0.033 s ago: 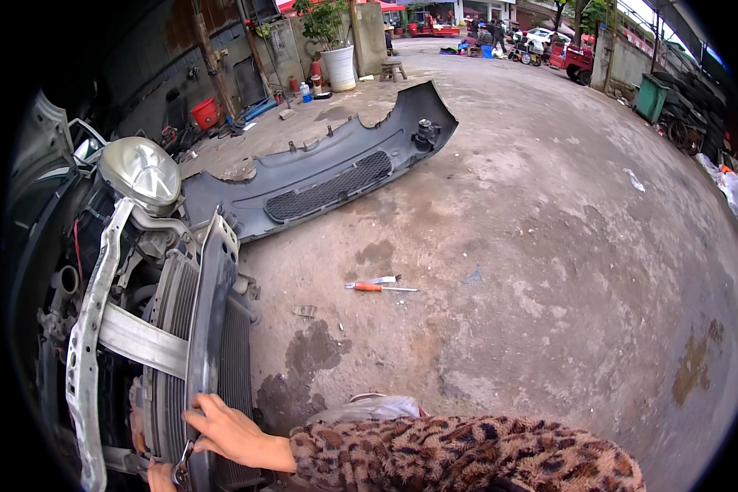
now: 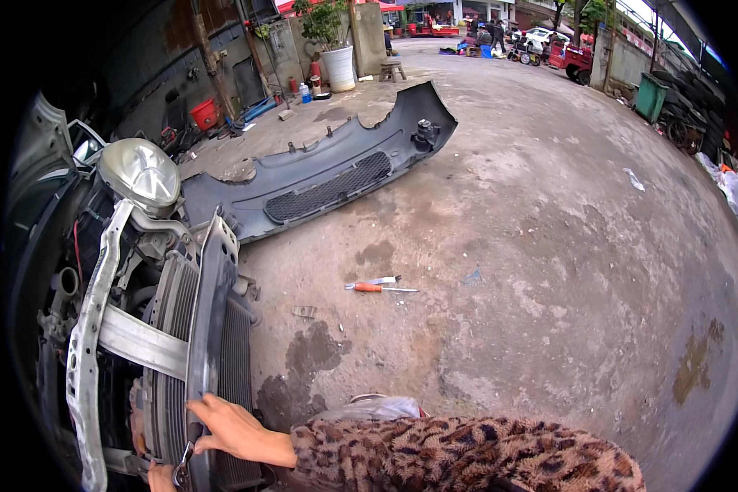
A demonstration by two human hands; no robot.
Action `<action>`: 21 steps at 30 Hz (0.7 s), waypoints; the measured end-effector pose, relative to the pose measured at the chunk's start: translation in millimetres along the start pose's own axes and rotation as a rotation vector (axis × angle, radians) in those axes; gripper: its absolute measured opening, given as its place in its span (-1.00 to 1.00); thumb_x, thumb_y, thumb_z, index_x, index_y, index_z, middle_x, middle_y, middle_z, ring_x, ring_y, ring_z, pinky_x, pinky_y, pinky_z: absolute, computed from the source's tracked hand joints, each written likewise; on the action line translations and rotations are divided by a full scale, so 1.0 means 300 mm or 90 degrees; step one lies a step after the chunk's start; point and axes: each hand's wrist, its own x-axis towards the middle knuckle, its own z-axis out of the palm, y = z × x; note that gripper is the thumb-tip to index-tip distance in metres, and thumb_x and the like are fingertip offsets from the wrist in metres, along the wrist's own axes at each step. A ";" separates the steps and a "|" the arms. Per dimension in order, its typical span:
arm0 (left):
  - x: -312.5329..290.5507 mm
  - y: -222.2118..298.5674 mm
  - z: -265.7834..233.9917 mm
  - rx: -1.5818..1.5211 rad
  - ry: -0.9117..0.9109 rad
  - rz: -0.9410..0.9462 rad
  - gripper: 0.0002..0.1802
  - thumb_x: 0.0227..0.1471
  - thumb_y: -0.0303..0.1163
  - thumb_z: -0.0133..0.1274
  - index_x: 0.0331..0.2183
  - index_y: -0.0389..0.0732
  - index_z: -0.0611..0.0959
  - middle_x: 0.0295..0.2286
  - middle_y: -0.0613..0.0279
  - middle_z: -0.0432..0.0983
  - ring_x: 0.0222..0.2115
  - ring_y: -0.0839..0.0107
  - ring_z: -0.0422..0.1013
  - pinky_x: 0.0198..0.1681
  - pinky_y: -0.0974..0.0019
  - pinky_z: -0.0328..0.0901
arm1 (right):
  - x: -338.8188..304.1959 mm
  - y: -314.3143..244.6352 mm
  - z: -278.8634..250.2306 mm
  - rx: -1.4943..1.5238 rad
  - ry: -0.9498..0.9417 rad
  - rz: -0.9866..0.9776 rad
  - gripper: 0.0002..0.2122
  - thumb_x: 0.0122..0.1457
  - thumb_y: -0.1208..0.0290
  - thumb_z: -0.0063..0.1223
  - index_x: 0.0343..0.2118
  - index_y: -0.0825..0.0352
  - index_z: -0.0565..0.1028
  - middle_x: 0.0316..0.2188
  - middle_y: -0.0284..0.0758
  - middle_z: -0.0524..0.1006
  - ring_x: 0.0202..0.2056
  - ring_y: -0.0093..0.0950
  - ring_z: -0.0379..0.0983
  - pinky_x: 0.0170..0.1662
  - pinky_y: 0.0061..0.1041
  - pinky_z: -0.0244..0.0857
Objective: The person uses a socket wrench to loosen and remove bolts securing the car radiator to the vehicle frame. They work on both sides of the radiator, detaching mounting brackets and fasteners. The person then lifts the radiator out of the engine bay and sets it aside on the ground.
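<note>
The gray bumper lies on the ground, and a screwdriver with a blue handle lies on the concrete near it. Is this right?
Not quite. The head view shows the screwdriver has an orange handle, not blue. The gray bumper does lie on the ground, with the screwdriver on the concrete near it.

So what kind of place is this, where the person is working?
Most likely an open-air car repair yard. A car with its front stripped bare stands at the left, its grey bumper lies on the concrete ground, and a screwdriver lies nearby.

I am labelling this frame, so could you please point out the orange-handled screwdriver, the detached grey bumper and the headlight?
orange-handled screwdriver (image 2: pixel 367 287): head view, on its orange handle.
detached grey bumper (image 2: pixel 328 185): head view, on the mesh grille.
headlight (image 2: pixel 142 174): head view, middle of the lens.
</note>
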 end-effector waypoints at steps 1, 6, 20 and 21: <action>-0.002 -0.008 0.001 0.002 0.011 0.014 -0.63 -0.07 -0.67 -0.06 -0.14 -0.37 0.55 -0.19 -0.16 0.50 -0.12 -0.12 0.40 -0.01 0.04 0.29 | 0.017 -0.004 -0.016 0.121 -0.090 0.100 -0.56 -0.11 0.45 0.31 -0.18 0.52 0.38 -0.38 -0.13 0.41 -0.39 -0.30 0.44 -0.36 -0.40 0.35; -0.025 -0.042 0.022 -0.006 0.073 0.070 -0.61 -0.08 -0.68 -0.06 -0.13 -0.37 0.56 -0.20 -0.13 0.52 -0.13 -0.11 0.43 -0.01 0.04 0.31 | 0.031 0.019 0.074 0.593 -0.143 0.305 -0.66 0.13 0.47 0.12 -0.12 0.60 0.35 -0.60 -0.22 0.48 -0.62 -0.58 0.44 -0.61 -0.59 0.28; -0.025 -0.002 0.034 -0.030 0.099 0.064 -0.68 -0.03 -0.68 -0.06 -0.17 -0.39 0.58 -0.22 -0.13 0.53 -0.16 -0.09 0.46 -0.02 0.03 0.33 | 0.018 -0.377 0.187 0.159 0.107 -0.465 -0.79 0.05 0.39 -0.01 -0.22 0.25 0.46 -0.45 -0.28 0.44 -0.44 -0.28 0.42 -0.36 -0.28 0.22; -0.053 -0.031 0.032 -0.024 0.103 0.049 -0.68 -0.03 -0.68 -0.06 -0.17 -0.39 0.58 -0.23 -0.13 0.53 -0.16 -0.09 0.46 -0.02 0.04 0.33 | -0.009 -0.407 0.199 0.189 0.034 -0.506 -0.86 0.07 0.36 -0.02 -0.31 0.22 0.48 -0.47 -0.33 0.41 -0.43 -0.32 0.40 -0.34 -0.30 0.20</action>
